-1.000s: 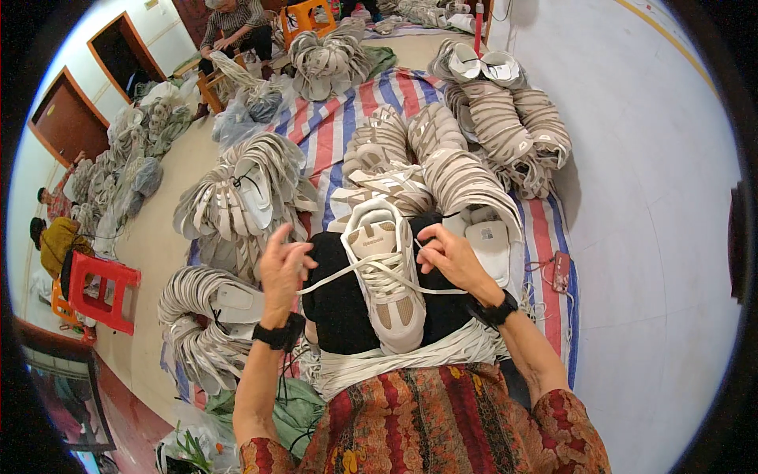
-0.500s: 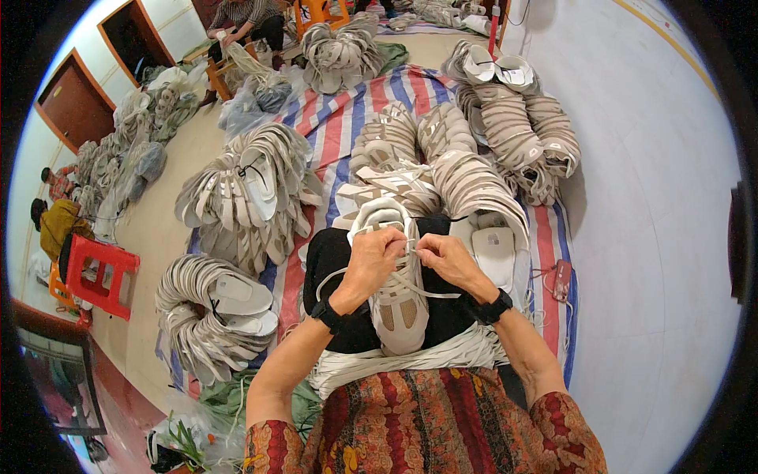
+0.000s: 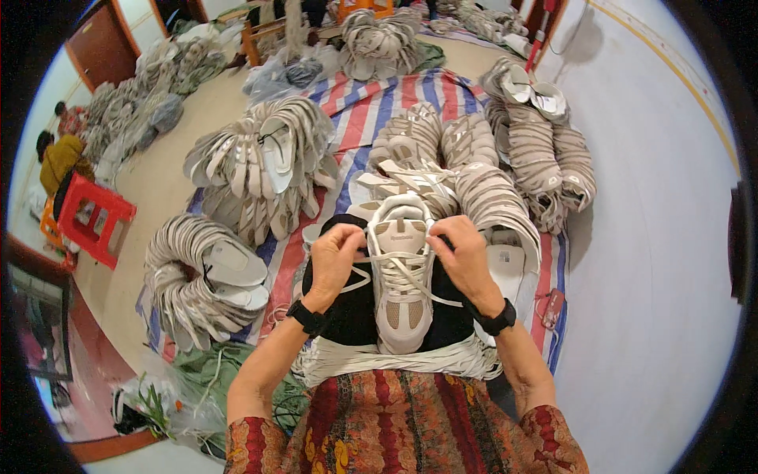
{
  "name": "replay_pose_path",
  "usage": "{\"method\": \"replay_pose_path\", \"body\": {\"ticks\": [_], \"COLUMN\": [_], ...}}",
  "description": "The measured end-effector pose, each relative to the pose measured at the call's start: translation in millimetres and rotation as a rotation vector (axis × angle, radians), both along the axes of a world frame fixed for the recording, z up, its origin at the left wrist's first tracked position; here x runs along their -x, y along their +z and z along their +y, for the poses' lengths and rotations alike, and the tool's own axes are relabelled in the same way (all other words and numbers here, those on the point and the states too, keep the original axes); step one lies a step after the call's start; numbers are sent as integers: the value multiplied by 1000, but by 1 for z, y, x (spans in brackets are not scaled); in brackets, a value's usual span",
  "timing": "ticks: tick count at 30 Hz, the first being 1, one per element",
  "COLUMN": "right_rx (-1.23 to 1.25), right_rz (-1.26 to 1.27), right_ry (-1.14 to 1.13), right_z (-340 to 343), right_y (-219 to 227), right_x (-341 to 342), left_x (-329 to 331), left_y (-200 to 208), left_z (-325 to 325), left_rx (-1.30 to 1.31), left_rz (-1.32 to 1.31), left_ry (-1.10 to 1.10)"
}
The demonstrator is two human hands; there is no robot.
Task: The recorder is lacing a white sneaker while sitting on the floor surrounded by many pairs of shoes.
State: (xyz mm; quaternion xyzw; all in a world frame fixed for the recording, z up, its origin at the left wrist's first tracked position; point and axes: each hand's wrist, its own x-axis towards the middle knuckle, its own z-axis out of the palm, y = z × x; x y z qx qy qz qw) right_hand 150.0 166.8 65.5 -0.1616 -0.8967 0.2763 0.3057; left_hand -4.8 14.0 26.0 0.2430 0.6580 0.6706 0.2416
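A beige and white shoe upper (image 3: 404, 317) lies across my black-clad lap, its toe toward me and its tongue upright. White shoelaces (image 3: 401, 267) cross over its front, with loose ends hanging at both sides. To the left of the shoe, my left hand (image 3: 332, 259) is closed in a pinch on the shoelace. My right hand (image 3: 462, 251) pinches at the right edge of the collar, by the top eyelets; a lace appears to be between its fingertips, partly hidden. A bundle of loose white laces (image 3: 395, 363) lies across my lap, nearest my body.
Bundled shoe uppers (image 3: 201, 272) stand on the left, with a taller stack (image 3: 264, 162) behind. More rows (image 3: 489, 193) sit ahead and right on a striped tarp (image 3: 355, 114). A red stool (image 3: 96, 220) is at far left, near a seated person (image 3: 63, 162). A white wall (image 3: 647, 237) runs along the right.
My hands have moved apart from the middle of the shoe to its two sides, drawing the lace outward. The tongue now shows between them. The view has shifted slightly.
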Motion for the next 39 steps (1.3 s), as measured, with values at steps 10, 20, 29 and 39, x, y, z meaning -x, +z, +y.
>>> {"method": "replay_pose_path", "body": {"ticks": [10,20,29,39], "right_rx": [-225,-248,-306,-600], "right_rz": [-150,-220,-173,-122], "right_ry": [294,285,385,98], "right_z": [-24,-29,-20,-10], "right_y": [-13,-5,-11,-6], "right_x": [37,35,43,33], "left_x": [-2,-1,1,-2], "left_y": [-22,-16,-10,-16], "left_z": [-20,-16,-9,-5], "left_rx": [23,115,90,76], "left_rz": [-382,-227,433,482], "left_ry": [-411,-357,-263,-341]}}
